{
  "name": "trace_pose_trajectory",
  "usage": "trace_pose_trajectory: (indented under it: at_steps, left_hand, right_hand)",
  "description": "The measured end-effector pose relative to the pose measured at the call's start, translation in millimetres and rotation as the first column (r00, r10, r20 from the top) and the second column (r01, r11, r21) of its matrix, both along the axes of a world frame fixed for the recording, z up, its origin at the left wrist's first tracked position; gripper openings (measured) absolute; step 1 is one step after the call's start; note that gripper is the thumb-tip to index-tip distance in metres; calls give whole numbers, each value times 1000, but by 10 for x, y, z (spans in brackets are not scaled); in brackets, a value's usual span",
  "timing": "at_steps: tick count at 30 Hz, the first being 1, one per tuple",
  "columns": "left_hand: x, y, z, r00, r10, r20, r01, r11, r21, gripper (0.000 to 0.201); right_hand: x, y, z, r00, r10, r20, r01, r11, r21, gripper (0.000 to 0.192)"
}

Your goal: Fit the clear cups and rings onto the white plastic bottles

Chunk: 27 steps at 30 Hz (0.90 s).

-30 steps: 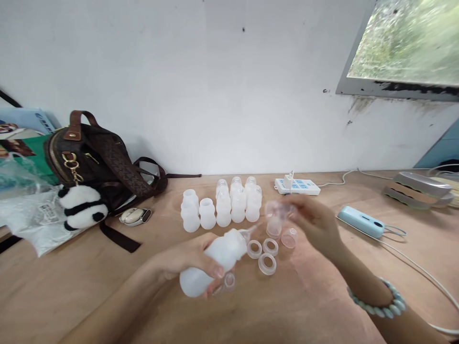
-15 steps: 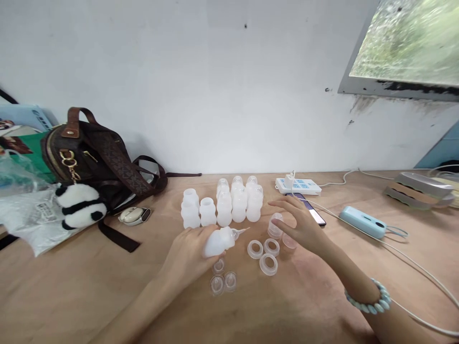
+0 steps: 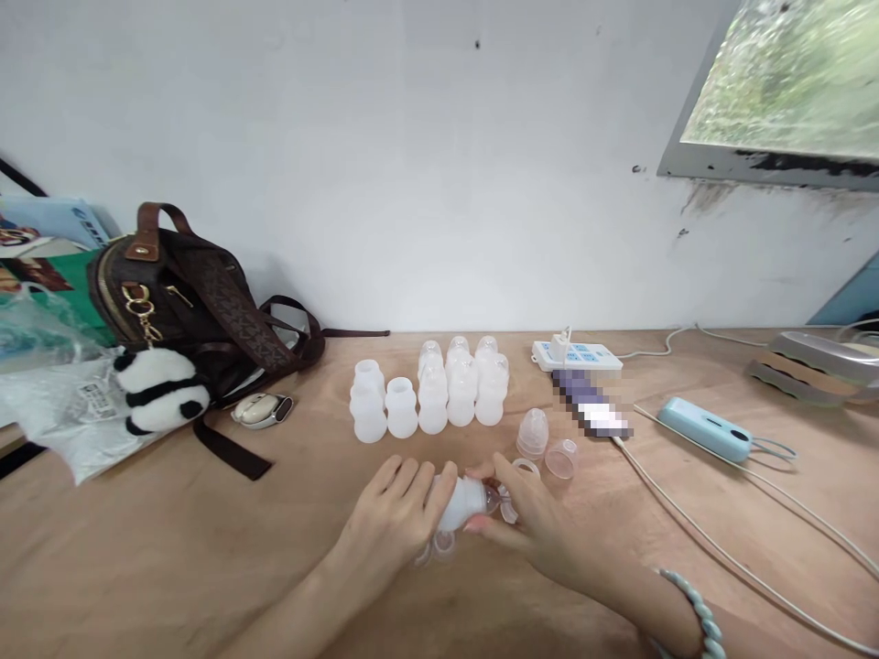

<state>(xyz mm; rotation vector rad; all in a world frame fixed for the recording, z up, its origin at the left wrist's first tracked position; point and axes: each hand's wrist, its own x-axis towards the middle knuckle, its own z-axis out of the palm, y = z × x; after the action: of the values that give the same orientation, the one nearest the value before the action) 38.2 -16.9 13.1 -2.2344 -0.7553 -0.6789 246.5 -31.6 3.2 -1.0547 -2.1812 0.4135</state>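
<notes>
My left hand (image 3: 393,514) is closed around the body of a small white baby bottle (image 3: 459,505), which lies tilted on its side above the table with its nipple (image 3: 492,499) toward the right. The thumb and fingers of my right hand (image 3: 539,520) close around its neck end, by the nipple. Beneath the bottle, clear nipples (image 3: 444,544) are partly covered. Collar rings (image 3: 526,466) lie mostly behind my right hand. Clear domed caps (image 3: 533,433) stand just beyond it. Several white bottles with caps (image 3: 461,394) stand in rows, beside open-necked bottles (image 3: 402,409).
A brown backpack (image 3: 185,302) with a panda charm (image 3: 165,391) and a mouse (image 3: 261,410) are at the left. To the right are a power strip (image 3: 583,356), a phone (image 3: 589,403), a blue power bank (image 3: 706,428) and a white cable (image 3: 687,513).
My right hand has come down and left from near the clear caps to the bottle's neck. My left hand has brought the bottle slightly right and lower.
</notes>
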Motion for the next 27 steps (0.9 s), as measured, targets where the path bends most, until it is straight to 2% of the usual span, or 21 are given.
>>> trace_pose_trajectory:
  at_steps: [4, 7, 9, 10, 13, 14, 16, 18, 19, 22, 23, 25, 27]
  left_hand:
    - [-30, 14, -4, 998, -41, 38, 46, 991, -125, 26]
    - [-43, 15, -12, 993, -39, 109, 72, 947, -314, 19]
    - [-50, 14, -15, 990, -25, 140, 77, 923, -377, 23]
    - [-54, 13, -16, 990, -20, 139, 72, 924, -376, 25]
    - [-70, 14, -15, 995, -8, 104, 41, 944, -327, 28]
    - [-77, 15, -15, 996, -10, 93, 39, 951, -307, 27]
    - [-90, 20, -19, 996, -24, 82, 45, 962, -268, 25]
    - [-101, 28, -24, 997, -34, 72, 50, 971, -234, 23]
    - [-104, 32, -27, 997, -30, 68, 44, 974, -223, 23]
    - [-101, 37, -33, 998, -14, 54, 23, 982, -185, 24]
    - [-96, 36, -34, 999, -16, 51, 25, 985, -170, 25]
    - [-85, 31, -37, 998, -30, 48, 36, 990, -135, 26]
    - [-79, 27, -39, 998, -34, 48, 39, 993, -115, 27]
  right_hand:
    - [2, 1, 2, 999, 40, 26, -45, 969, 243, 27]
    - [6, 31, 15, 988, 91, 127, -141, 866, 479, 12]
    - [12, 55, 24, 978, 112, 178, -191, 827, 529, 16]
    - [16, 64, 28, 978, 115, 173, -190, 835, 517, 21]
    - [26, 70, 39, 990, 109, 89, -135, 921, 366, 52]
    - [28, 66, 42, 993, 101, 62, -115, 949, 292, 51]
    - [34, 54, 50, 995, 96, 18, -97, 985, 139, 34]
    - [38, 47, 57, 992, 121, -31, -119, 990, 71, 22]
    - [39, 47, 59, 988, 143, -53, -139, 987, 76, 26]
    - [38, 55, 58, 982, 173, -77, -166, 981, 97, 55]
    - [36, 58, 56, 985, 160, -67, -155, 985, 71, 55]
    - [30, 59, 54, 992, 124, -34, -123, 992, 6, 41]
    - [23, 58, 55, 993, 115, -15, -115, 993, -3, 29]
